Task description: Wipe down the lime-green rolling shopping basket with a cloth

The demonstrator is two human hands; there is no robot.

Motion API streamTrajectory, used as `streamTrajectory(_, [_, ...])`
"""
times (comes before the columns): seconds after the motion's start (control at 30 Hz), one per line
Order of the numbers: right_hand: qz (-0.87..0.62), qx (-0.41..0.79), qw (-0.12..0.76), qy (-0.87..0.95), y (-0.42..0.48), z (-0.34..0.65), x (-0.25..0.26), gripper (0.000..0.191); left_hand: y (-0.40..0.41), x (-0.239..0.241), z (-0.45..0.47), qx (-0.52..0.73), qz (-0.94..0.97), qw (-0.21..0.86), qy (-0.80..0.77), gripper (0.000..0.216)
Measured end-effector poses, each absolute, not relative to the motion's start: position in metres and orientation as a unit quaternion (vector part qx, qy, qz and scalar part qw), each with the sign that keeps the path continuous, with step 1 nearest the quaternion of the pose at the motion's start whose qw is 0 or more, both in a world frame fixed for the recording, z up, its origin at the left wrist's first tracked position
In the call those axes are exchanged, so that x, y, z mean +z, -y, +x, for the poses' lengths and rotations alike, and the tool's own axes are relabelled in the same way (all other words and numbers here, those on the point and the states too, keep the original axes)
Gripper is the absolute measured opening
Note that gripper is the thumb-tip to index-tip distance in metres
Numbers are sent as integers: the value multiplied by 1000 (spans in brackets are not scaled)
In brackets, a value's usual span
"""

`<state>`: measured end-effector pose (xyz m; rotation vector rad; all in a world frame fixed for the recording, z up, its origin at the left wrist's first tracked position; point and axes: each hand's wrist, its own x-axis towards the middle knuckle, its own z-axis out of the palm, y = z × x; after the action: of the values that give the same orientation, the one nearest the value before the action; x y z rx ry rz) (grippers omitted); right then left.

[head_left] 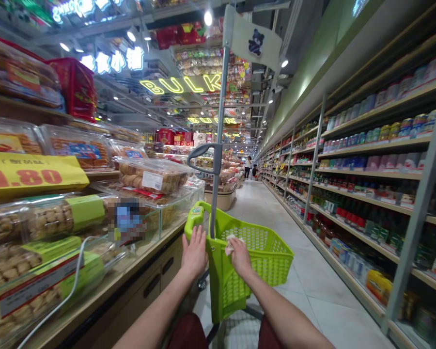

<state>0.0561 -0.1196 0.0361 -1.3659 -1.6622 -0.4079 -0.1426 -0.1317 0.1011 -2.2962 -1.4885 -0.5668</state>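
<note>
Gripping the near rim of the lime-green basket (265, 252), the left hand (194, 252) lies flat with fingers curled over the plastic edge, just left of the grey metal pole (218, 140). Right of that pole, the right hand (240, 257) rests on the same rim, closed round one small crumpled white paper (229, 242). One basket, two hands, one pole — the basket is perforated plastic with a lattice of small holes, set directly ahead between both forearms. A grey loop handle (203, 159) juts from the pole, and a white flag (252, 41) tops it. Left stands a wooden counter (131, 281) stacked with clear tubs of biscuits (152, 175) and one yellow price sign (29, 174). Right, long shelves (366, 145) carry rows of tins and bottles. Pale floor tiles (312, 281) run down the aisle — two distant people (247, 166) stand beneath a yellow neon sign (181, 85).
</note>
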Motion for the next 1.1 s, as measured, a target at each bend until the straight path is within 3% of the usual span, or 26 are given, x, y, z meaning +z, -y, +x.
streamTrajectory(0.17, [-494, -158, 459, 721, 118, 24, 40, 47, 133, 95, -132, -170, -829, 164, 508, 66])
streamTrajectory(0.43, [-554, -186, 488, 649, 135, 101, 9, 42, 130, 93, -135, -170, -833, 166, 499, 68])
streamTrajectory(0.73, [-488, -122, 475, 722, 114, 19, 50, 46, 132, 91, -135, -164, -840, 181, 485, 66])
streamTrajectory(1.1, [-544, -145, 507, 652, 120, 80, 27, 48, 133, 86, -131, -172, -834, 169, 497, 68])
